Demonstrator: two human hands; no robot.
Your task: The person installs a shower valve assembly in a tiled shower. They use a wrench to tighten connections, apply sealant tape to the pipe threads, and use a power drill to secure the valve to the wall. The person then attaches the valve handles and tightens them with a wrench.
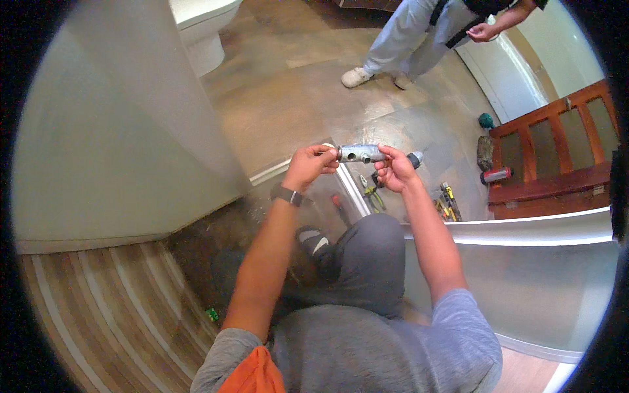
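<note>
A shiny silver metal cylinder [362, 154] with round holes in its side is held level in front of me, above the floor. My left hand [313, 166] has its fingers closed at the cylinder's left end, near a ring-like edge. At the other end, my right hand [396, 169] grips the cylinder between thumb and fingers. Below it lie green-handled pliers [374, 197] on the floor. A screwdriver with a red handle [337, 202] rests nearer my knee. Just past my right hand, a dark object with a pale tip [415, 159] is partly hidden.
A white door track [354, 190] crosses the floor below my hands. Yellow-and-black tools [448, 203] lie to the right, near a frosted panel [524, 281]. Farther right are a red-and-grey cylinder [496, 175] and a wooden frame [557, 147]. Another person [409, 39] stands ahead; a toilet [204, 33] is far left.
</note>
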